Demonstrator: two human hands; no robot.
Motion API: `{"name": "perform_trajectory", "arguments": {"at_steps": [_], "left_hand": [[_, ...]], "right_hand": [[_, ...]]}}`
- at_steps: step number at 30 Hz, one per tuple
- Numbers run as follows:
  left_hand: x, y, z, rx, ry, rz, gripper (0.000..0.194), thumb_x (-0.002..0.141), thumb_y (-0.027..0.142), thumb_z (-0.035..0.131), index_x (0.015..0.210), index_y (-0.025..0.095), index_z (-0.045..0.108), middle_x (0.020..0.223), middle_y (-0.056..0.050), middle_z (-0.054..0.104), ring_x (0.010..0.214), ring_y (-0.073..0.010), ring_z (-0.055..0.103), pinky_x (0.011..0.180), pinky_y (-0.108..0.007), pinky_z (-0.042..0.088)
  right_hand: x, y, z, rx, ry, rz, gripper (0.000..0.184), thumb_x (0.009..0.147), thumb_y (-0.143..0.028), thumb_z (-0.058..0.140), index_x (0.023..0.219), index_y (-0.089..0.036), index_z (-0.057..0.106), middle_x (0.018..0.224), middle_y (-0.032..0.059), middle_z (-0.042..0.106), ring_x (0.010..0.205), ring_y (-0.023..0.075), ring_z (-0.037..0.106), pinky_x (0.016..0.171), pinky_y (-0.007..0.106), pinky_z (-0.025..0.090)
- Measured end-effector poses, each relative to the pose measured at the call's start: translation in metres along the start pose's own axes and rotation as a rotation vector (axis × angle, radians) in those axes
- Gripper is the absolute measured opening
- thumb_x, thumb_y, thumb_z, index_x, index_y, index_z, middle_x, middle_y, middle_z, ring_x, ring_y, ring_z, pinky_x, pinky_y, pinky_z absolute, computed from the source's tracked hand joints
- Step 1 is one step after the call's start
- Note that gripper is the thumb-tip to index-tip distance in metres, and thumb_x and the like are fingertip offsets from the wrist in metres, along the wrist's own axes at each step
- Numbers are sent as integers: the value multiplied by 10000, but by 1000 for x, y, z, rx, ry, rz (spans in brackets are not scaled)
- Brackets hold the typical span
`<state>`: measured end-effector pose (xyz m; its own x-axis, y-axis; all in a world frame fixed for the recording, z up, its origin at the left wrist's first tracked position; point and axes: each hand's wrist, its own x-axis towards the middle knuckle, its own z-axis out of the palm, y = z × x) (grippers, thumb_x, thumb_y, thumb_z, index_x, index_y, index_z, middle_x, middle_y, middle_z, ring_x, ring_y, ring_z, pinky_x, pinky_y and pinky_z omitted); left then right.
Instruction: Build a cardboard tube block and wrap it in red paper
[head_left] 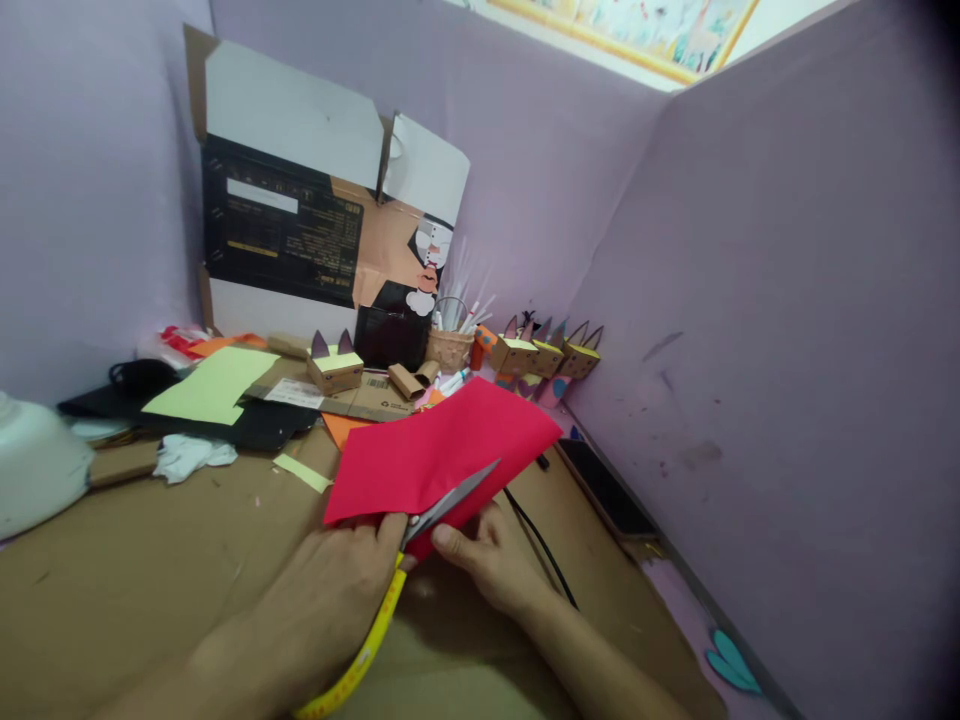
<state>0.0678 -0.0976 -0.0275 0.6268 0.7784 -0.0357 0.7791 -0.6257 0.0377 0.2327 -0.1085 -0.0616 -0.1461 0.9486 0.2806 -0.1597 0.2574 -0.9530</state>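
A bright red sheet of paper (420, 450) is held up above the table, creased or cut along its lower middle. Grey-bladed scissors (457, 497) lie across it, the blades slanting up to the right. My left hand (349, 560) is closed around the scissors' near end at the paper's lower edge; its fingertips are partly hidden. A curved yellow band (364, 655) with reddish marks runs from there down beside my left wrist. My right hand (495, 560) pinches the sheet's lower right part, thumb on top near the blades.
Behind stand an unfolded carton (285, 225), a basket of white sticks (450, 345) and several small cardboard boxes with ears (335, 372). Yellow-green paper (214, 385) and a white tissue (193, 455) lie left. A dark phone-like slab (606, 488) and black cable (544, 545) lie right.
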Motion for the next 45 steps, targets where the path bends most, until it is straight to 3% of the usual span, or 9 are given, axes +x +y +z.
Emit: {"name": "perform_trajectory", "arguments": {"at_steps": [4, 11, 19, 28, 36, 41, 45], "left_hand": [[1, -3, 8, 18, 28, 22, 292, 884, 143, 313, 1042, 143, 559, 867, -132, 650, 718, -266, 637, 587, -359, 477], [0, -2, 9, 12, -6, 19, 289, 883, 125, 292, 942, 131, 575, 757, -109, 622, 660, -269, 631, 551, -361, 476], [1, -4, 18, 52, 55, 33, 310, 885, 124, 271, 952, 124, 575, 737, -111, 621, 623, -271, 636, 530, -360, 477], [-1, -3, 19, 29, 32, 12, 302, 870, 82, 282, 962, 146, 562, 736, -99, 635, 640, -270, 647, 546, -341, 470], [-4, 0, 6, -32, -50, -31, 294, 865, 83, 292, 997, 149, 546, 745, -93, 646, 690, -247, 648, 614, -326, 469], [-2, -6, 8, -179, 43, 11, 232, 889, 198, 328, 980, 171, 540, 776, -84, 658, 674, -224, 636, 595, -296, 459], [-2, -15, 10, -347, 193, 68, 290, 880, 314, 377, 1124, 203, 486, 847, -82, 661, 717, -215, 632, 604, -276, 463]], "right_hand": [[-1, 1, 2, 37, -23, 46, 281, 701, -408, 701, 874, -186, 691, 883, 47, 738, 811, 232, 680, 785, 328, 519], [0, 0, 3, 49, -46, 25, 298, 716, -376, 697, 942, -182, 694, 860, 42, 739, 857, 235, 677, 802, 320, 510], [-1, 6, 1, 89, -37, 43, 288, 716, -345, 707, 954, -185, 695, 915, 41, 737, 855, 224, 675, 818, 316, 503], [-1, 4, 1, 68, -46, 51, 261, 716, -371, 699, 886, -173, 695, 905, 50, 737, 822, 219, 677, 801, 316, 515], [-1, 2, 1, 60, -36, 41, 290, 710, -375, 704, 922, -178, 681, 930, 52, 733, 850, 227, 671, 828, 338, 509], [0, 4, 0, 94, -24, 37, 297, 699, -345, 721, 935, -172, 666, 909, 50, 722, 864, 224, 659, 841, 339, 503], [3, 3, -9, 296, 176, 71, 369, 671, -292, 746, 1004, -189, 626, 856, 25, 715, 695, 170, 661, 636, 265, 547]]}}
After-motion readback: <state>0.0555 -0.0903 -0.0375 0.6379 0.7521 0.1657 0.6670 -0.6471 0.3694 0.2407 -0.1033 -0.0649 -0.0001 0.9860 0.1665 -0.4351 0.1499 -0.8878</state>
